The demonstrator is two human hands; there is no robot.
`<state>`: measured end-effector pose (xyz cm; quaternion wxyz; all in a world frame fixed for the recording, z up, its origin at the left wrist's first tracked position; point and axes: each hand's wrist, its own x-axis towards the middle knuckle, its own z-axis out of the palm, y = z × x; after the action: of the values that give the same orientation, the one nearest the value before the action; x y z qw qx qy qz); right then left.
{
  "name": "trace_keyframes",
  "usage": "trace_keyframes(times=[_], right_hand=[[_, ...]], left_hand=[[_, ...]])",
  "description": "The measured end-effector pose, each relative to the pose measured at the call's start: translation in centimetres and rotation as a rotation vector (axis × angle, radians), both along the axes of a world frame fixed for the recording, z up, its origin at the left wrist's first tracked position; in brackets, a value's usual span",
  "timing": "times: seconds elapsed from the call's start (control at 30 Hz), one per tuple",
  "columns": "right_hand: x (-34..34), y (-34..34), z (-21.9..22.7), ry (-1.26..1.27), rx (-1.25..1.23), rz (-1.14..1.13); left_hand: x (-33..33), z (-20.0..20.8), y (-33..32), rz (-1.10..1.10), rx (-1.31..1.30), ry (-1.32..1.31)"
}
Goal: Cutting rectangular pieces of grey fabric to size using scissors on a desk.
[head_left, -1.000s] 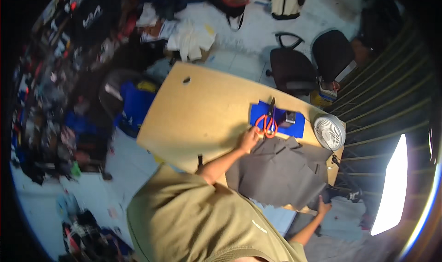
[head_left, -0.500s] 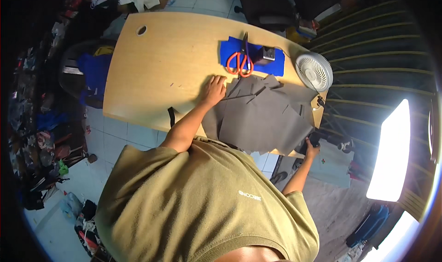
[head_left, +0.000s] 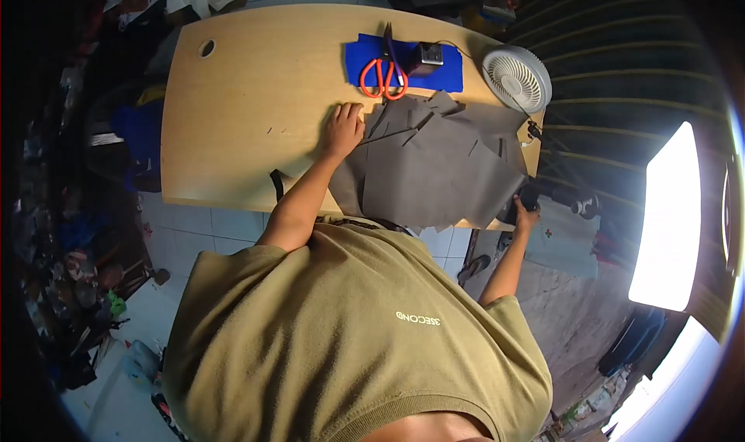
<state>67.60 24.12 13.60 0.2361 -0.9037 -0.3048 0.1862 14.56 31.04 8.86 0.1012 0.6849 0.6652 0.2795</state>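
The head camera, left of two fisheyes worn side by side, looks steeply down from the person's head. The shirt is nearest, filling the lower middle; the table lies farther off, its full width in view, with left hand and right hand both in frame. The wide lens bends the table's far edge.

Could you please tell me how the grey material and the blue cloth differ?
The grey material is a pile of overlapping pieces, while the blue cloth looks like one flat piece. The grey material covers more area than the blue cloth. The blue cloth lies partly under the scissors, whereas the grey material lies nearer the person. Both lie on the wooden table.
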Motion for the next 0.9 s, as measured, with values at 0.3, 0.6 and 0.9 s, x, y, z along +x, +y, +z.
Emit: trace_keyframes(times=[0.3, 0.6, 0.9], right_hand=[[0.0, 0.4, -0.3, 0.000, -0.011, 0.000], [0.8, -0.1, -0.7, 0.004, 0.023, 0.008], [0.8, 0.2, -0.5, 0.043, 0.022, -0.013]], left_hand=[[-0.2, 0.4, 0.2, 0.003, 0.029, 0.029], [0.1, 0.2, 0.2, 0.005, 0.033, 0.018], [-0.1, 0.0, 0.2, -0.010, 0.046, 0.038]])
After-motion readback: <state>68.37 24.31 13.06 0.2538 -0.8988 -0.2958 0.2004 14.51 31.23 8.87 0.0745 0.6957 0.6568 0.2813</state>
